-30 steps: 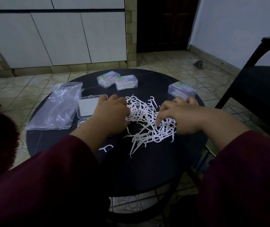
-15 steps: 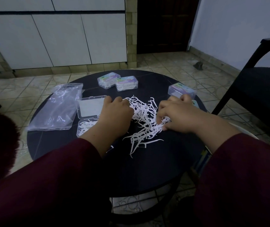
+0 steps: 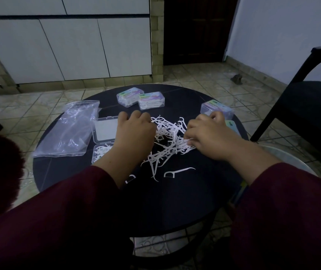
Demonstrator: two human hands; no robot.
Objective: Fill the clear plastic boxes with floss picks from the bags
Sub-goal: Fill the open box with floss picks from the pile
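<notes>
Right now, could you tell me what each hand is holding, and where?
The right hand pinches a bunch of floss picks at the pile's right edge. Whether the left hand grips any cannot be told.

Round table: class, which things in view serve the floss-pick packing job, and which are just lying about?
Job:
pile of floss picks
open box
closed boxes
plastic bag
left hand
right hand

Lying about:
black chair
small dark object on the floor
</notes>
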